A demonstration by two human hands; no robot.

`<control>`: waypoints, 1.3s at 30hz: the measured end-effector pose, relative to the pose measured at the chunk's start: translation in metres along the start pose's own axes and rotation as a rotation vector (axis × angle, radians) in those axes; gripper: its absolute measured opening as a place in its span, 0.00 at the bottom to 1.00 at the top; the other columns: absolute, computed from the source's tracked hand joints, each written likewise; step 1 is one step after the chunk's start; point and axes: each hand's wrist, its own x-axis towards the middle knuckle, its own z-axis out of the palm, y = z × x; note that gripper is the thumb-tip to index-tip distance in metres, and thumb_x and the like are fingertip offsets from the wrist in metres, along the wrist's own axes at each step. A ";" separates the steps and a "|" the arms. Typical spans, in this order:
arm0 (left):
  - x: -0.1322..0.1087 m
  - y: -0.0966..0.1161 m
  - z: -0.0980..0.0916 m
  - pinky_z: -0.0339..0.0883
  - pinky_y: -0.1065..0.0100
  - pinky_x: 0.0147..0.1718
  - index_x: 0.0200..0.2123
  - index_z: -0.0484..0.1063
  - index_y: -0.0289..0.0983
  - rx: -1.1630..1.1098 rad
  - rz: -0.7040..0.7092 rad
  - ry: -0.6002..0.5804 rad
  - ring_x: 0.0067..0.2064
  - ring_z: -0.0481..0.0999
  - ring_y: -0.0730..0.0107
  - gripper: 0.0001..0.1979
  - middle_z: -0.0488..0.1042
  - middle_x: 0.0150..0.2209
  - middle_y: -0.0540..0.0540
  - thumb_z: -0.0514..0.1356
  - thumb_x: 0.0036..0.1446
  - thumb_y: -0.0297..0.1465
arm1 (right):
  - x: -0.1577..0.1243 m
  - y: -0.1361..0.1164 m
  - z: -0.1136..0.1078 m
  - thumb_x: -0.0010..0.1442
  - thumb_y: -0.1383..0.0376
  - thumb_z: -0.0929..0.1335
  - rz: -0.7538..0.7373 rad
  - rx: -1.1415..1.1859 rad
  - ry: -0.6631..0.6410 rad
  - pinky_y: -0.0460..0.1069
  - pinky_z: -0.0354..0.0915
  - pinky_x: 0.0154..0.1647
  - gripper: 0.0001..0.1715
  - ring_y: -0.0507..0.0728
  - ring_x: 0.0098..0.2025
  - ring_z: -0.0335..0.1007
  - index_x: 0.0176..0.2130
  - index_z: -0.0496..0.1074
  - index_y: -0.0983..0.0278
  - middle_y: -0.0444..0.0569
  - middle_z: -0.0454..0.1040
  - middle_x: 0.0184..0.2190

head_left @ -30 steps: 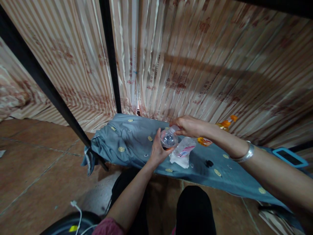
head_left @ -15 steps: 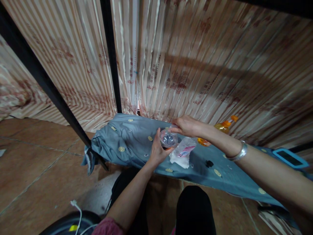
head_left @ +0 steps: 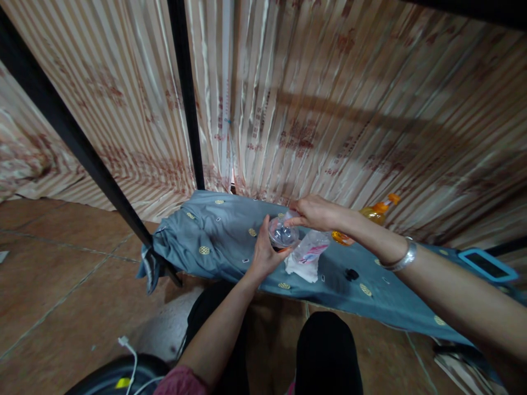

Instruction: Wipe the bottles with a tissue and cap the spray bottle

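Observation:
My left hand (head_left: 267, 249) is wrapped round the near left side of a clear plastic cup (head_left: 283, 233), thumb and fingers apart around it. Over the cup's far right rim, my right hand (head_left: 310, 213) has its fingers closed in a pinch. A pale, whitish bit shows at those fingertips; I cannot make out what it is. Just right of the cup lies a clear plastic packet (head_left: 313, 246) with pink print, resting on a white folded tissue (head_left: 303, 270). Behind my right forearm stands a bottle of orange liquid (head_left: 373, 214) with an orange pump top, partly hidden.
A grey-blue cloth with yellow pineapple prints (head_left: 222, 236) covers the low bench. On it are a small black object (head_left: 351, 274) and a blue-framed device (head_left: 488, 265). A black pole (head_left: 189, 99) and striped curtain (head_left: 304, 109) stand behind. A white cable (head_left: 134, 356) lies lower left.
Almost nothing differs. Both hands stay at the cup, and the right fingertips have shifted very slightly at its rim.

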 end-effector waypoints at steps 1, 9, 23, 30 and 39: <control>0.000 0.000 0.000 0.68 0.44 0.66 0.74 0.47 0.39 0.002 0.003 0.005 0.68 0.72 0.42 0.60 0.69 0.67 0.29 0.78 0.47 0.41 | 0.001 -0.001 0.000 0.70 0.49 0.68 0.008 0.000 0.000 0.57 0.74 0.51 0.22 0.56 0.46 0.77 0.47 0.75 0.66 0.50 0.79 0.44; 0.000 -0.004 -0.001 0.68 0.44 0.66 0.75 0.46 0.40 0.007 -0.004 0.002 0.68 0.71 0.42 0.61 0.68 0.68 0.30 0.78 0.46 0.38 | -0.007 0.002 -0.004 0.69 0.51 0.70 -0.033 0.072 0.022 0.59 0.74 0.52 0.26 0.57 0.48 0.77 0.57 0.72 0.64 0.51 0.78 0.49; 0.001 -0.007 -0.003 0.67 0.44 0.67 0.75 0.44 0.40 0.017 -0.003 -0.019 0.69 0.70 0.42 0.61 0.66 0.69 0.30 0.78 0.47 0.36 | -0.005 0.001 -0.005 0.69 0.52 0.70 -0.018 0.079 0.018 0.59 0.74 0.54 0.25 0.58 0.51 0.77 0.59 0.72 0.63 0.52 0.77 0.52; 0.001 -0.005 -0.002 0.68 0.44 0.66 0.75 0.45 0.39 0.021 0.001 -0.020 0.69 0.71 0.42 0.61 0.66 0.69 0.29 0.78 0.46 0.36 | -0.003 -0.003 -0.005 0.70 0.49 0.68 0.007 0.058 0.027 0.59 0.74 0.53 0.24 0.57 0.49 0.77 0.53 0.74 0.65 0.51 0.78 0.48; 0.002 -0.003 -0.003 0.66 0.44 0.67 0.74 0.48 0.40 -0.009 -0.061 -0.010 0.69 0.70 0.43 0.60 0.66 0.69 0.31 0.78 0.44 0.35 | 0.001 -0.008 0.002 0.70 0.52 0.68 -0.003 0.032 0.044 0.58 0.74 0.53 0.21 0.57 0.49 0.77 0.51 0.75 0.65 0.51 0.78 0.48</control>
